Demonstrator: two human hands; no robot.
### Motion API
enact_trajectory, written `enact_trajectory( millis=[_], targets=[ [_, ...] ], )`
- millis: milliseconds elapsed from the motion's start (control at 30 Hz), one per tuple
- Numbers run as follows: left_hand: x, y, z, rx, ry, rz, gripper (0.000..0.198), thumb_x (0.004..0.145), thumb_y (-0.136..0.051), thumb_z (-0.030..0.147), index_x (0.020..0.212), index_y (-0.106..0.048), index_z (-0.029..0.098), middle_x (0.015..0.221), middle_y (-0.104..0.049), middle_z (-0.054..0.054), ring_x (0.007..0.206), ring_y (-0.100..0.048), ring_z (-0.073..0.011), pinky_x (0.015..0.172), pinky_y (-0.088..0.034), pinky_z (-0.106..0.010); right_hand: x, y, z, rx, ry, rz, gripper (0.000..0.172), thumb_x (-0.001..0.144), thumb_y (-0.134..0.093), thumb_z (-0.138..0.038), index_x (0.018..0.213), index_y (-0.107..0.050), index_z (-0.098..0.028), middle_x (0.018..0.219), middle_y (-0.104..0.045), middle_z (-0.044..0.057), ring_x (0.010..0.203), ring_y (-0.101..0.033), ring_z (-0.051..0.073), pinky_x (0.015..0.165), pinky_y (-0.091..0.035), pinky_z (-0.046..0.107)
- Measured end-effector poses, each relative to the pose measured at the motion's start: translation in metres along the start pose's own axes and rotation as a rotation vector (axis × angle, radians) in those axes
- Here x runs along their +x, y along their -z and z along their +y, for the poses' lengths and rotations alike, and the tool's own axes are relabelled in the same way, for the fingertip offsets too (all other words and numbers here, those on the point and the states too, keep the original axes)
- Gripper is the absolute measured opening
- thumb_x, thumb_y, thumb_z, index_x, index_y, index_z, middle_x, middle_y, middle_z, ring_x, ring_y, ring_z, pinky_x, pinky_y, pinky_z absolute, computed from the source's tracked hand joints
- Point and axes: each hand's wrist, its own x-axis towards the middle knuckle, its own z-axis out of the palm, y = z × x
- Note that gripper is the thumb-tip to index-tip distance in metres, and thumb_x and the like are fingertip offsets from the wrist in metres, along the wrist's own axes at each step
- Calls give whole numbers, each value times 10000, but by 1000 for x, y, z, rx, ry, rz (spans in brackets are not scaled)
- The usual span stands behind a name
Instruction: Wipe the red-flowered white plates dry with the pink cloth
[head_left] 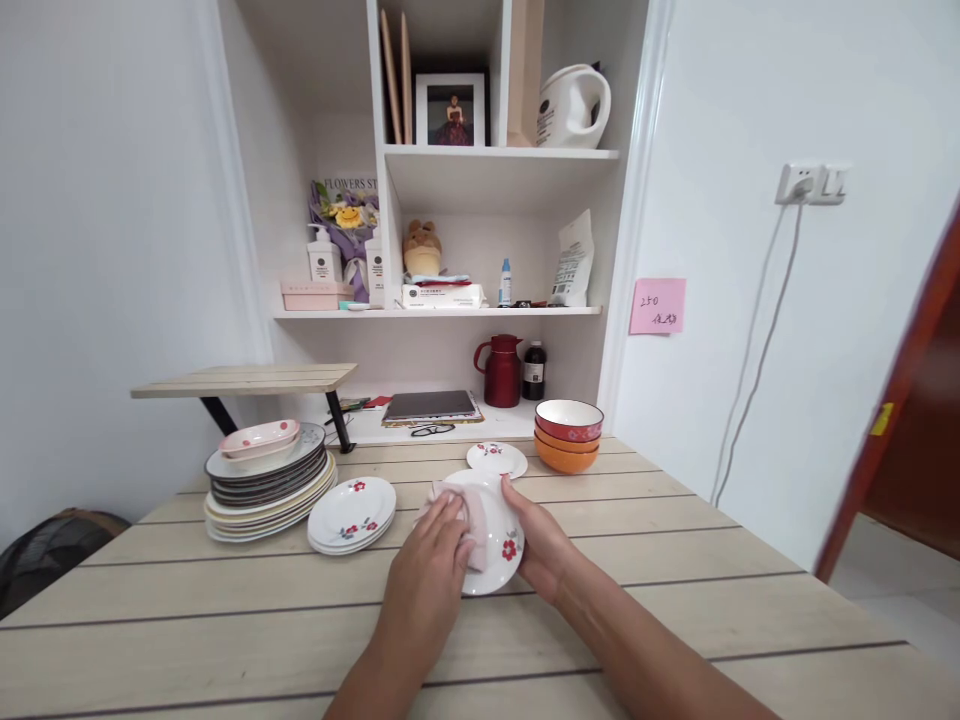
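A white plate with red flowers (499, 577) is tilted up toward me over the table. My right hand (541, 545) grips its right rim, thumb on the front and fingers behind. With my left hand (433, 550) I press a pale pink cloth (475, 510) against the plate's face; the fingers lie over the cloth. Behind the held plate, a small flowered plate (496, 459) lies flat on the table. A short stack of matching flowered plates (351, 512) stands to the left of my left hand.
A tall pile of plates (262, 500), topped by a pink dotted dish (259, 438), stands at the left beside a small raised shelf (244, 379). Stacked bowls (568, 452) are at the back right. Behind the table (675, 620), a red jug (502, 372) and a laptop (429, 405) occupy the cabinet's lowest shelf.
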Motion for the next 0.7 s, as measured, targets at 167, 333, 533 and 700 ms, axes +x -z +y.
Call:
enact_trajectory(
  millis=[167,333,533,700],
  targets=[
    [-2,-1,3,-65,-14,-37,279,927,-461,256,1172,-575,187,1408,-513,-99,1336,-429,-241,1064,-437,-468,-5,-4,0,-7,11,1,511,882,-518,-520,1115,-656,-87,979,-743,139,847,-704,244,789,-531,358],
    [-3,-3,5,-125,-8,-95,356,914,-496,284,1257,-521,193,1468,-436,-105,1383,-350,-251,1081,-410,-487,-3,-2,2,44,-5,-66,533,884,-510,-529,1136,-646,-81,994,-740,144,898,-703,249,881,-512,374],
    [-1,-2,9,-167,-49,-105,398,903,-520,262,1298,-495,216,1493,-398,-97,1405,-306,-247,1104,-376,-489,-3,-3,2,64,-13,-84,534,890,-500,-526,1146,-637,-78,975,-744,141,930,-699,252,927,-492,392],
    [-1,0,12,-176,-118,-121,359,910,-519,322,1251,-534,211,1480,-419,-91,1400,-316,-253,1117,-361,-506,0,0,2,53,-36,-109,542,879,-503,-549,1092,-653,-74,931,-747,140,900,-702,253,936,-485,396]
  ],
)
